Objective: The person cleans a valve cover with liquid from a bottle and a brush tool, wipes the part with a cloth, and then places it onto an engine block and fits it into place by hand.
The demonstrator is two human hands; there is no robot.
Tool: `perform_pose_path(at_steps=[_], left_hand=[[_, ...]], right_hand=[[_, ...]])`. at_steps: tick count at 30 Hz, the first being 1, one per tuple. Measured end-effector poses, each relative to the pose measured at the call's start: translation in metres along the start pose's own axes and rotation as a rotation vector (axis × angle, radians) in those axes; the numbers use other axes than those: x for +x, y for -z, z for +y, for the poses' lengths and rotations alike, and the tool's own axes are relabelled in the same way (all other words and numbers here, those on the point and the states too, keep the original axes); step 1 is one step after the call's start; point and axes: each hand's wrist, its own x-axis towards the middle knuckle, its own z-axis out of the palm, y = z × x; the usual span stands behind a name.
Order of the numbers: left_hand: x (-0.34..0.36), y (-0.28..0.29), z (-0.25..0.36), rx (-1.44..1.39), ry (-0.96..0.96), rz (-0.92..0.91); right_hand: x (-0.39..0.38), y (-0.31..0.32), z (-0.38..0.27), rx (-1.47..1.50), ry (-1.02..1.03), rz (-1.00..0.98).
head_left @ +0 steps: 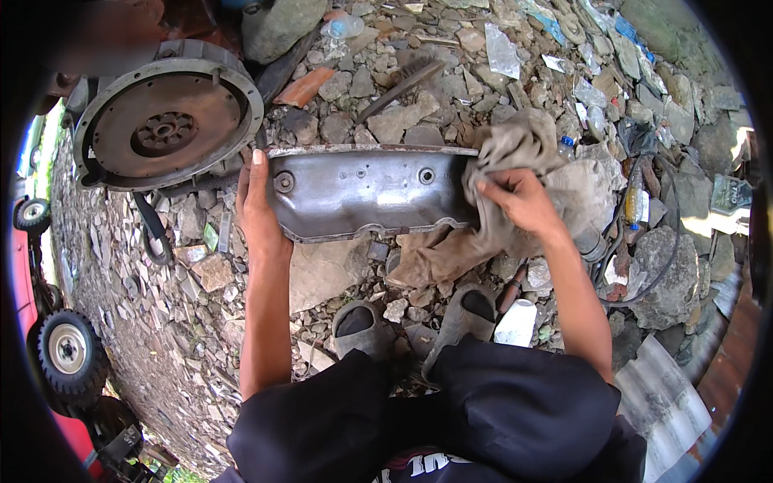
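An engine valve cover point(370, 191), a long dark metal shell with its hollow inside facing me, is held above the rubble in front of my knees. My left hand point(262, 205) grips its left end, thumb along the rim and fingers partly hidden behind. At the opposite end, my right hand point(522, 201) clutches a dirty beige rag point(459, 253) against the cover. Bunched folds of that cloth hide the cover's right end and hang below it. Two round holes with raised rims show in the cover's inner wall.
A rusty flywheel in a round housing point(167, 129) stands at the far left. Stones and broken rubble point(338, 278) surround my sandals point(463, 318). A wire brush point(407, 84) lies beyond the cover. Black cable point(672, 241) loops at right, near corrugated sheet point(664, 410). A red wheeled vehicle point(68, 346) stands left.
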Motion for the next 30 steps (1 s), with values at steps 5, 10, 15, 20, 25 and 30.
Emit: perform_pose_path(at_steps=[5, 10, 15, 20, 25, 30], left_hand=[[-0.006, -0.006, -0.002, 0.015, -0.005, -0.006], [-0.015, -0.003, 0.0, -0.024, -0.028, -0.057], [-0.011, 0.001, -0.004, 0.006, -0.04, -0.072], [-0.023, -0.002, 0.005, 0.018, -0.092, -0.06], [-0.019, 0.007, -0.004, 0.025, -0.097, -0.036], [-0.017, 0.004, -0.003, 0.06, -0.092, -0.107]], right_hand=[[0.007, -0.057, 0.018, -0.458, 0.241, 0.198], [-0.004, -0.057, -0.011, -0.313, 0.25, 0.023], [0.0, -0.067, -0.023, 0.3, 0.265, -0.224], [0.016, -0.072, -0.03, 0.11, 0.655, -0.087], [-0.001, -0.063, -0.017, -0.277, 0.511, -0.31], [-0.013, 0.003, 0.0, -0.219, 0.411, -0.183]])
